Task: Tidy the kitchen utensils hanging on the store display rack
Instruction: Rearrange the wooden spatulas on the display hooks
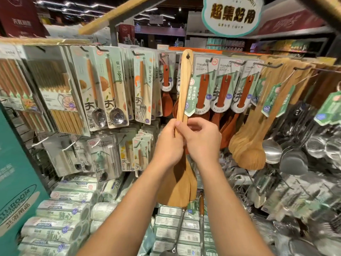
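Both hands, left [168, 143] and right [201, 139], grip wooden spatula [184, 84] handle, upright; carded turners [203, 89] just right, spoon packs [112, 85] left.

Display rack [239, 54] hooks carry carded spoons [114, 87] and wooden spatulas [258, 126].

wooden spatula [184, 84] | pale wood, long handle, hole at top end, green label tied on | upright, blade down, held mid-handle in front of rack | display rack [239, 54] | hooks carry carded spoons, forks, chopsticks left; wooden spatulas, steel ladles right
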